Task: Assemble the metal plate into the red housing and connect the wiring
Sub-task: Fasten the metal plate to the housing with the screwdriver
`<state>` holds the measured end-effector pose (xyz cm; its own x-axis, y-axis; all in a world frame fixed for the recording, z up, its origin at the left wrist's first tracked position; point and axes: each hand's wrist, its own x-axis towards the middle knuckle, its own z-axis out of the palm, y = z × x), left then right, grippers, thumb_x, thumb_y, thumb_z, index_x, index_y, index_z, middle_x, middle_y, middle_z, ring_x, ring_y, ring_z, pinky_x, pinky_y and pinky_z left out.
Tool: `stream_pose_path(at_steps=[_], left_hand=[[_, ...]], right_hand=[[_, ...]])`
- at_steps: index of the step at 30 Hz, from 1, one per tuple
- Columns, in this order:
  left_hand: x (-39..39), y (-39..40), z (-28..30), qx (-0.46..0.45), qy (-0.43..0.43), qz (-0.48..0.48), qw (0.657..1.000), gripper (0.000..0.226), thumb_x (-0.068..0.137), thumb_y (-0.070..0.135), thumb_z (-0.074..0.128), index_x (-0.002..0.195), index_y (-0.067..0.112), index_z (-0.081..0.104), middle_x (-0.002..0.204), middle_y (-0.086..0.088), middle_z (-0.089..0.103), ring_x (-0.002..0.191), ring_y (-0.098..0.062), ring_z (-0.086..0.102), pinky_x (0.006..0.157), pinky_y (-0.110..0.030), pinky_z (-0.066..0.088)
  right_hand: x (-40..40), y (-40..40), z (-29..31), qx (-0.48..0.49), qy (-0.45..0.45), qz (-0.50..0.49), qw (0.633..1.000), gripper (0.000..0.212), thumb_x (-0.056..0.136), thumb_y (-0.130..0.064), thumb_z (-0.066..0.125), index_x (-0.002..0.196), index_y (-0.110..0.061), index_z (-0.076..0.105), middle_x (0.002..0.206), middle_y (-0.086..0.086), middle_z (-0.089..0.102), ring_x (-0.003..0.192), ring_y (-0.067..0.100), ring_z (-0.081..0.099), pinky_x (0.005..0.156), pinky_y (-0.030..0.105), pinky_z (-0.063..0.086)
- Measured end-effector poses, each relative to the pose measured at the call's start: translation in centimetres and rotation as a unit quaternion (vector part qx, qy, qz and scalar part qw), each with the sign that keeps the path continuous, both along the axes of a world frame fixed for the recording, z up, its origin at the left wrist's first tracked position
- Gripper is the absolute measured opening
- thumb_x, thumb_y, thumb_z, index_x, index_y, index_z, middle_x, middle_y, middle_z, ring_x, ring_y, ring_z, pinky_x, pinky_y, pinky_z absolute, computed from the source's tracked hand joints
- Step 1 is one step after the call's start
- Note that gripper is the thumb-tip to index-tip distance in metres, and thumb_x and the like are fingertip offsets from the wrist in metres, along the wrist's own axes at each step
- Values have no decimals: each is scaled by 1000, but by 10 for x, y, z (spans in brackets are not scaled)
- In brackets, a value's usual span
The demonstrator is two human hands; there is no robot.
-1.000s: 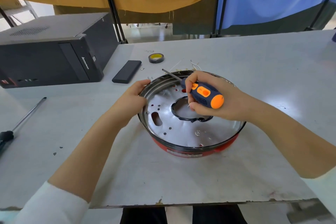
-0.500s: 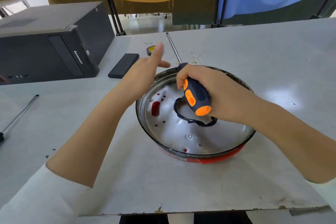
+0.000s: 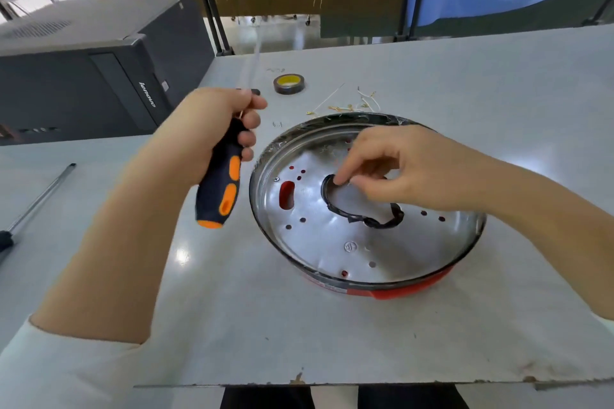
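The round metal plate [image 3: 332,236] lies inside the shallow red housing [image 3: 412,290] on the table, right of centre. It has several small holes, a red slot on the left and a central opening edged in black tape [image 3: 349,214]. My right hand [image 3: 415,169] hovers over the plate, its curled index finger and thumb touching the far left edge of that opening. My left hand [image 3: 206,129] grips an orange and black screwdriver [image 3: 222,183] left of the housing, handle down and blurred shaft pointing up and away.
Loose thin wires with gold terminals [image 3: 362,101] lie just behind the housing, and a roll of tape [image 3: 289,84] beyond them. A black computer case [image 3: 99,76] stands at the back left. A second screwdriver [image 3: 40,196] lies at the left edge.
The screwdriver has passed from my right hand to my left hand, which moved off the housing to the left. My right hand dropped its fingertips to the central opening.
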<state>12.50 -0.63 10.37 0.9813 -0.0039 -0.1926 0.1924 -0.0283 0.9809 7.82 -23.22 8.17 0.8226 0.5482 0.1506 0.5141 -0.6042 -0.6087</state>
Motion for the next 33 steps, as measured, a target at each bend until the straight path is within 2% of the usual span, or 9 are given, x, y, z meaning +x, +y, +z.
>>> stream_pose_path(at_steps=[5,9,13,15,18,22,25,29,33], left_hand=[[7,25,-16,-47,81,-27,995,25,102,28,46,80,15,50,48,8,38,33,-4,31,31,-15,30],[10,27,-42,95,75,-14,993,28,93,35,65,80,13,55,57,3,47,36,-7,36,34,-18,35],[6,19,-60,127,79,-49,987,56,86,53,66,107,1,66,86,-11,61,74,-27,55,71,-37,49],[6,19,-63,119,65,-55,989,56,84,54,66,111,5,68,93,-9,65,81,-28,57,76,-40,49],[9,19,-67,81,64,-72,992,35,87,48,65,98,16,74,88,-4,75,75,-23,70,68,-31,57],[8,22,-71,76,52,-83,992,28,87,43,68,93,17,75,85,-4,77,71,-18,74,58,-25,58],[7,21,-73,74,39,-84,993,26,84,44,71,88,19,75,79,-3,76,64,-16,71,56,-24,56],[8,20,-76,70,21,-76,994,24,82,45,72,78,22,76,73,-2,75,57,-15,68,54,-23,56],[7,19,-74,82,26,-65,994,41,79,59,69,81,19,77,85,-12,71,73,-28,60,76,-39,52]], right_hand=[[-1,5,-12,-142,59,31,988,21,98,-23,46,91,-40,57,92,-19,52,92,-10,46,78,4,33],[-2,9,-21,-146,69,12,987,20,100,-23,40,92,-32,56,85,-16,59,78,0,54,75,18,42],[-2,6,-21,-112,66,-6,992,17,95,-25,51,93,-38,61,79,-18,66,70,-8,56,66,12,42],[-2,6,-19,-83,74,-17,994,18,91,-22,58,90,-38,66,79,-18,69,73,-6,61,70,14,46],[1,6,-17,-28,96,-33,994,18,86,-19,64,88,-35,72,79,-22,70,76,-4,66,76,18,50],[0,9,-14,-30,136,-29,990,23,69,-45,75,90,-36,71,72,-27,68,68,-4,65,65,11,49],[0,12,-14,-73,168,-25,983,47,53,-60,75,96,-41,66,69,-19,69,66,2,65,69,25,52],[2,13,-16,-81,191,-25,978,44,58,-48,78,100,-41,64,66,-14,71,67,5,66,73,35,52],[3,12,-19,-71,190,-24,979,39,65,-39,80,101,-39,64,66,-12,71,65,13,65,69,38,50]])
